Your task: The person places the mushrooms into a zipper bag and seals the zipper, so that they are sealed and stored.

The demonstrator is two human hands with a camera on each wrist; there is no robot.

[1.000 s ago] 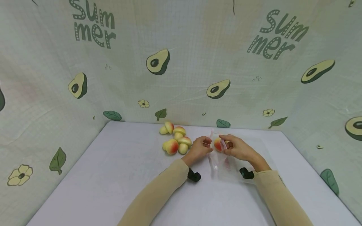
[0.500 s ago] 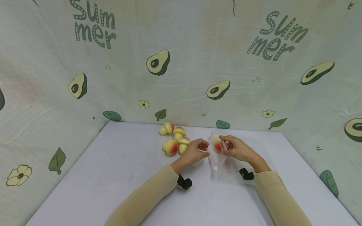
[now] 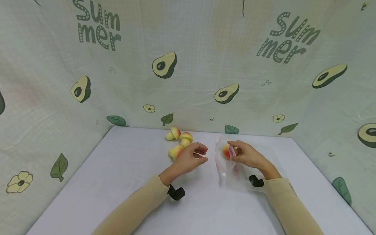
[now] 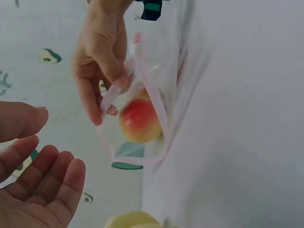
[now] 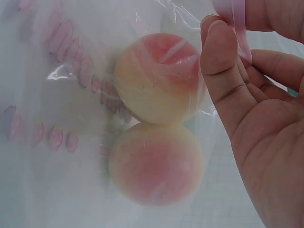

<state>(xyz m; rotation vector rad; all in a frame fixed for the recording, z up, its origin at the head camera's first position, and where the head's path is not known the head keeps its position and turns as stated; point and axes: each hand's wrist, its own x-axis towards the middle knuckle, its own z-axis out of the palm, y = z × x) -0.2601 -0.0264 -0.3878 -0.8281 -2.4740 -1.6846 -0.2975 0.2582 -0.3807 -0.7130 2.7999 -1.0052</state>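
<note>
My right hand [image 3: 248, 153] pinches the pink rim of a clear plastic zip bag [image 3: 227, 176] at its mouth. The left wrist view shows that mouth gaping, with a red-and-yellow toy mushroom [image 4: 141, 118] visible in it. Through the film, the right wrist view shows two rounded peach-coloured shapes [image 5: 156, 164] touching each other. My left hand [image 3: 189, 158] holds nothing; its fingers are loosely bent, thumb apart, left of the bag. It overlaps the group of toy mushrooms, among them one mushroom [image 3: 175, 152] partly behind the hand. Another is hidden behind it.
Two more toy mushrooms lie at the back of the white table [image 3: 117, 176], one on the left [image 3: 174, 133] and one beside it [image 3: 186, 137]. A cloth backdrop [image 3: 194, 65] printed with avocados rises behind and at the sides. Black cameras hang under both wrists.
My left hand has moved left, away from the bag's mouth and over towards the mushrooms, covering one of them. The right hand stays at the bag's rim.
</note>
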